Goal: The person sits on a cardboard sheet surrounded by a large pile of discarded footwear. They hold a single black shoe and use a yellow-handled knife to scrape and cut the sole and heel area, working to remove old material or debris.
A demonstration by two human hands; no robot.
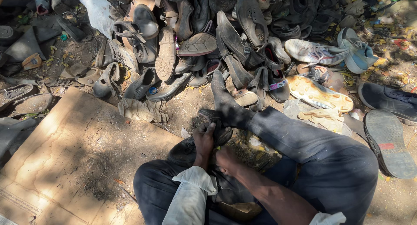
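Note:
I sit on the ground with my right leg stretched out, my foot in a dark sock [226,101]. A black shoe [195,144] lies between my legs. My left hand [204,140] grips its upper from above, fingers curled over it. Just below, my right hand [226,159] is closed against the side of the same shoe. Whether it holds a small tool I cannot tell, since shadow hides the fingers.
A big heap of worn shoes and sandals [208,38] fills the far side. White sneakers [315,51] and a yellow-soled shoe [319,94] lie right. A flattened cardboard sheet [74,151] covers the ground left. A crumpled rag [141,110] lies near it.

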